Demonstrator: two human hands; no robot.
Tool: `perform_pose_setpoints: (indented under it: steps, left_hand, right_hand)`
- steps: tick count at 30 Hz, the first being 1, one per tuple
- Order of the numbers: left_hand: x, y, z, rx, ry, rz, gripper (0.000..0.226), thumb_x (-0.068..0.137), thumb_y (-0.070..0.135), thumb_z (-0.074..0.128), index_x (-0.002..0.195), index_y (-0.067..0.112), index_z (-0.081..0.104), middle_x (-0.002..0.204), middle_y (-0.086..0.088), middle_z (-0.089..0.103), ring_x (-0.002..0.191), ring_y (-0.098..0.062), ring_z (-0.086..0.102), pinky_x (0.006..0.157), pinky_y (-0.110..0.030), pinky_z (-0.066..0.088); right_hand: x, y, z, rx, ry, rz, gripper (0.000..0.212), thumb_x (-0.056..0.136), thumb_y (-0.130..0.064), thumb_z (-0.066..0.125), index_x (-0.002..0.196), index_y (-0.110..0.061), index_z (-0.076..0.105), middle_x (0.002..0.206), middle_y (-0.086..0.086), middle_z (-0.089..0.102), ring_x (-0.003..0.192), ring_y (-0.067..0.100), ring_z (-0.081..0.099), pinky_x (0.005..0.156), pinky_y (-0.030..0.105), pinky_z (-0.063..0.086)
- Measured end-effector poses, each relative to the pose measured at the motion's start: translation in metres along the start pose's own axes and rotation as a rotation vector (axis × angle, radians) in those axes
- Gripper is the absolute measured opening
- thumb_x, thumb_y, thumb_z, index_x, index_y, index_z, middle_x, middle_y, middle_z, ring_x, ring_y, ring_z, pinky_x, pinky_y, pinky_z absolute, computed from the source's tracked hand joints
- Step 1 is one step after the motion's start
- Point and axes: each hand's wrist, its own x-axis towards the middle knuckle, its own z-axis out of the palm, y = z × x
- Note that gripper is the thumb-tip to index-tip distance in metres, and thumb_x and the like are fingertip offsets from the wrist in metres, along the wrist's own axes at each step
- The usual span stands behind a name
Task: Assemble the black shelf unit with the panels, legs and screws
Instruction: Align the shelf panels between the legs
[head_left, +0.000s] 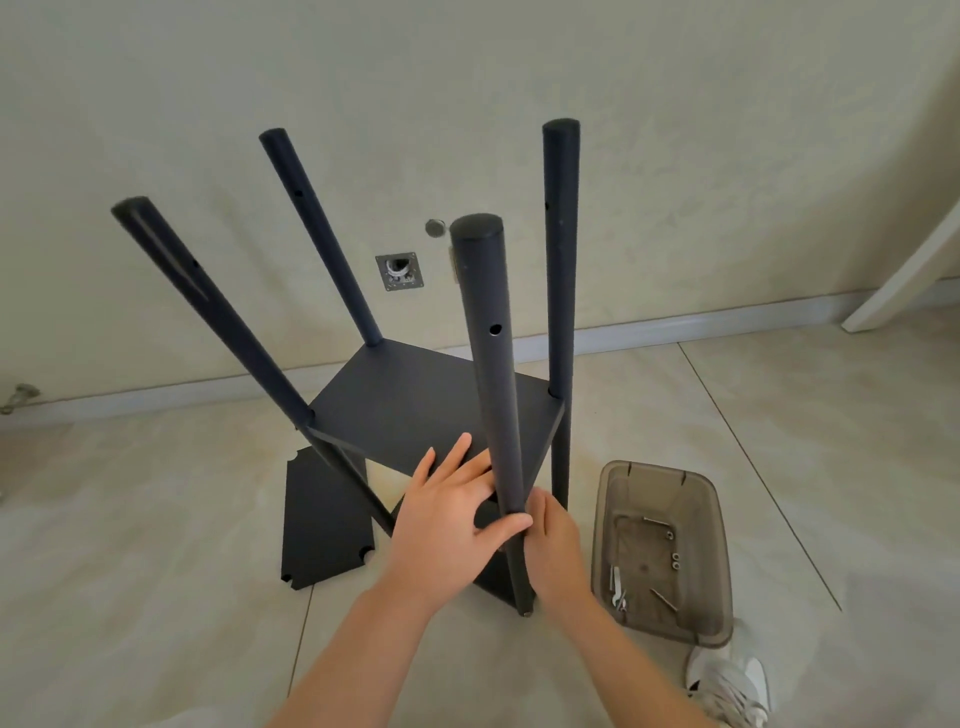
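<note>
Both on the near leg (491, 389) now: our left grip (452, 514) hooks its thumb round it, fingers spread on the shelf panel (415, 405); our right grip (553, 540) clasps it low, near the floor (156, 519).

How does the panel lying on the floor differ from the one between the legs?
The loose panel lies flat on the floor; the fitted panel sits raised between the four legs. The loose panel's corner notches are empty; the fitted panel's visible corners meet legs. No hand touches the loose panel; the left hand's fingers lie on the fitted one. Both are black.
</note>
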Motion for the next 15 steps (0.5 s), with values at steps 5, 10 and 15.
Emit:
perform_pose_setpoints:
  steps: [5, 10, 15]
  left_hand:
    - [-0.005, -0.001, -0.007, 0.005, 0.017, -0.072, 0.06, 0.088, 0.071, 0.046, 0.138, 0.04, 0.055, 0.15, 0.023, 0.044, 0.152, -0.009, 0.018, 0.121, -0.031, 0.002]
    - [-0.006, -0.01, -0.029, -0.082, 0.037, -0.125, 0.053, 0.089, 0.066, 0.055, 0.132, 0.036, 0.062, 0.147, 0.021, 0.049, 0.15, -0.009, 0.026, 0.124, -0.04, 0.016]
    - [-0.006, -0.014, -0.066, -0.164, 0.113, -0.264, 0.045, 0.089, 0.051, 0.065, 0.131, 0.035, 0.063, 0.143, 0.019, 0.053, 0.144, -0.008, 0.036, 0.123, -0.04, 0.017]
  right_hand:
    - [-0.005, -0.014, 0.001, -0.107, -0.044, -0.093, 0.021, 0.104, -0.018, 0.041, 0.085, -0.02, 0.051, 0.075, 0.001, 0.06, 0.062, 0.012, 0.06, 0.06, 0.02, 0.056]
    - [-0.001, -0.026, 0.013, -0.256, -0.089, -0.064, 0.017, 0.105, -0.029, 0.038, 0.095, -0.024, 0.051, 0.079, 0.005, 0.066, 0.066, 0.02, 0.067, 0.066, 0.042, 0.061]
    - [0.005, -0.058, 0.026, -0.498, -0.118, -0.14, 0.012, 0.105, -0.03, 0.04, 0.107, -0.021, 0.048, 0.078, 0.001, 0.065, 0.062, 0.015, 0.067, 0.061, 0.03, 0.06]
